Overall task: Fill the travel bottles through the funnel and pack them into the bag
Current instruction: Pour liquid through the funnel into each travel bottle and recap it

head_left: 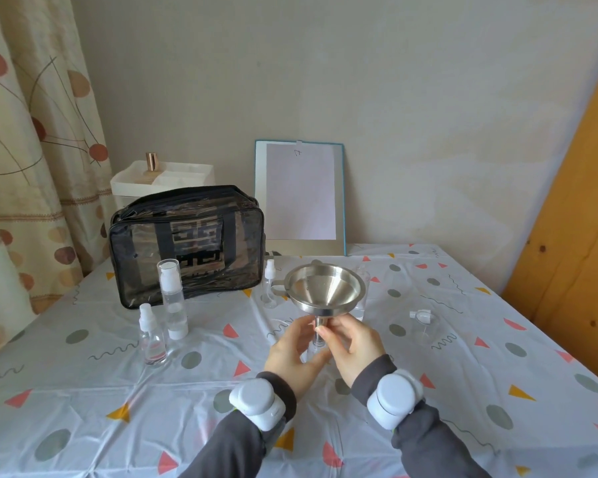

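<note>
Stainless steel funnel (325,291) is centre frame, upright, stem down between both hands. Right hand (354,343) pinches the stem just under the bowl. Left hand (292,351) curls round a small clear bottle (312,346) directly below the stem. The bottle is mostly hidden, so I can't tell if the stem is in the neck yet.

Reads as the seating step, nothing poured so far. To do it well:
- bottle vertical, planted on the patterned tablecloth (428,391)
- stem fully in the neck, bowl level
- one hand on the bottle, since the funnel looks top-heavy for it
- pour slowly so air can vent

Clear tumbler (362,301) just behind the funnel on the right is the probable source; its level is unclear.

Left of centre are a tall clear pump bottle with white cap (171,298) and a small clear spray bottle (151,336) in front of it. A second spray bottle (269,284) stands by the funnel's handle. A capped clear bottle (425,322) lies on its side, right of centre.

The transparent black-trimmed bag (187,243) is further back, left of centre.
</note>
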Demonstrator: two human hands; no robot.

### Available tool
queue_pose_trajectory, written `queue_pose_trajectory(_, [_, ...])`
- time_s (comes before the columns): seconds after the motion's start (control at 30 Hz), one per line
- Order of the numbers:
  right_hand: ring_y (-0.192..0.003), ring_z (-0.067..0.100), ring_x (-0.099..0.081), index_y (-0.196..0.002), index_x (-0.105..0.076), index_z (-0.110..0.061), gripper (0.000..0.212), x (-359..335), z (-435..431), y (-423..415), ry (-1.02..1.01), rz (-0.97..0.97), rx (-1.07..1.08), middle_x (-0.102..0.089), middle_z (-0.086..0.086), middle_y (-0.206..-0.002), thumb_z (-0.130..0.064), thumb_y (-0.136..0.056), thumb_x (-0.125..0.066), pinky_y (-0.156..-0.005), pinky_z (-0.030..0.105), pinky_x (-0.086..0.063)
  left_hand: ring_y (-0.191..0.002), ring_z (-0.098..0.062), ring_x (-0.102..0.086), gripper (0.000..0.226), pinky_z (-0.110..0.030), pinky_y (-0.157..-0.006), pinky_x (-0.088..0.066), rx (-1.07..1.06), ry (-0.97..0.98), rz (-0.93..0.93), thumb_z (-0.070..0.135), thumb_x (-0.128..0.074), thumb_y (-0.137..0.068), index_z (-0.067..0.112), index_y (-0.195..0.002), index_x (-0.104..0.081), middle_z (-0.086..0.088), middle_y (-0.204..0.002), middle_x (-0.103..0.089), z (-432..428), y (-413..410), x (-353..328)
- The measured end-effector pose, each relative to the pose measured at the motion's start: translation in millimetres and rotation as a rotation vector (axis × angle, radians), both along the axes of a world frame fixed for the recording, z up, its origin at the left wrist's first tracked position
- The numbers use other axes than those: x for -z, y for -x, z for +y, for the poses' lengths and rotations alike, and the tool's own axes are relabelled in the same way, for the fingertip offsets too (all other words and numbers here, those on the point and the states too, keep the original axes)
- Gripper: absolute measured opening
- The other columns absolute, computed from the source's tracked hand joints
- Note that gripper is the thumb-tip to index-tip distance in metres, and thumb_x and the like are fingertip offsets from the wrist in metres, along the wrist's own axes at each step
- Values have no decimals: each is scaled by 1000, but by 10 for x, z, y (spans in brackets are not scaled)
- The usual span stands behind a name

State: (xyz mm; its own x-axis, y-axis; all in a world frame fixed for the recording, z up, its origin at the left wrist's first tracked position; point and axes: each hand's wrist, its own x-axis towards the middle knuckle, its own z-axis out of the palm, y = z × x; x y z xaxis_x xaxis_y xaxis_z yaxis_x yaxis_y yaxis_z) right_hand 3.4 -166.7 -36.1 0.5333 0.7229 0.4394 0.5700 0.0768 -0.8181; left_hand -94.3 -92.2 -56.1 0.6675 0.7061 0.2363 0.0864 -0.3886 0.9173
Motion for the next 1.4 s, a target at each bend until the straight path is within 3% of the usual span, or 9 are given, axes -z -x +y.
queue_pose_trajectory(0.13, [-84, -23, -51, -85, -59, -30, 12, -10, -23, -17, 55, -82, 25, -58, -24, -81, -18, -86, -62, -70, -4, -35, -104, -7, -62, 25, -23, -95, -47, 22, 6, -51, 9, -57, -89, 13, -113, -58, 1, -105, -67, 6, -17, -96])
queue_pose_trajectory(0.3, [-89, -24, -50, -91, -64, -27, 11, 19, -52, -82, 76, -35, -3, -59, -22, -89, -20, -83, -66, -75, -5, -34, -93, -1, -66, 24, -12, -83, -49, 1, -8, -76, 8, -60, -87, 27, -102, -64, 7, -94, -71, -5, -9, -124])
queue_pose_trajectory(0.4, [-94, -10, -57, -89, -60, -34, 20, 11, -94, -149, 83, 60, -49, -66, -18, -86, -20, -79, -70, -83, 4, -40, -85, 5, -65, 25, -12, -83, -50, -35, -25, -82, 10, -66, -83, 31, -96, -68, 15, -87, -70, -18, -9, -113])
queue_pose_trajectory(0.5, [-93, 2, -61, -104, -53, -30, 42, 16, -139, -260, -18, 223, -74, -69, -10, -87, 2, -79, -63, -83, 13, -46, -81, 3, -67, 19, -16, -82, -52, -116, 58, -75, 22, -78, -72, 25, -90, -73, 13, -84, -72, 10, -17, -94])
queue_pose_trajectory(0.6, [-91, 7, -60, -101, -50, -33, 51, 13, -123, -400, -86, 238, 77, -65, -10, -90, 12, -78, -54, -73, 5, -43, -68, 13, -61, 17, -1, -68, -45, -217, 81, 11, 37, -83, -62, 35, -70, -69, 21, -69, -67, 53, -9, -125])
queue_pose_trajectory(0.7, [-98, 19, -57, -105, -51, -23, 42, 1, -36, -561, -100, 223, 246, -60, -2, -100, 10, -79, -54, -78, 15, -43, -56, 15, -56, 26, 3, -56, -38, -266, 35, 36, 40, -84, -59, 42, -52, -59, 25, -54, -60, 51, -7, -153])
queue_pose_trajectory(0.93, [-115, 24, -49, -127, -44, -8, 57, -44, 168, -732, 81, 126, 335, -40, 10, -136, -10, -77, -71, -100, 41, -41, -74, 1, -65, 14, -12, -76, -49, -217, -16, 42, 34, -76, -72, 26, -83, -75, 14, -77, -71, 68, -55, -118])
queue_pose_trajectory(1.2, [-106, 23, -52, -129, -42, -9, 66, -3, 346, -808, 178, 141, 337, -51, 11, -124, -18, -73, -76, -86, 26, -37, -86, 2, -64, 13, 0, -78, -42, -41, -60, 45, 20, -64, -86, 20, -97, -70, 16, -88, -67, 151, -52, -88])
queue_pose_trajectory(1.4, [-112, 26, -53, -133, -39, -12, 60, 28, 458, -913, 226, 174, 343, -55, 8, -122, -22, -81, -67, -88, 26, -36, -96, -2, -64, 13, -16, -91, -46, 27, -47, 43, 18, -60, -88, 22, -99, -67, 13, -95, -69, 155, -49, -79])
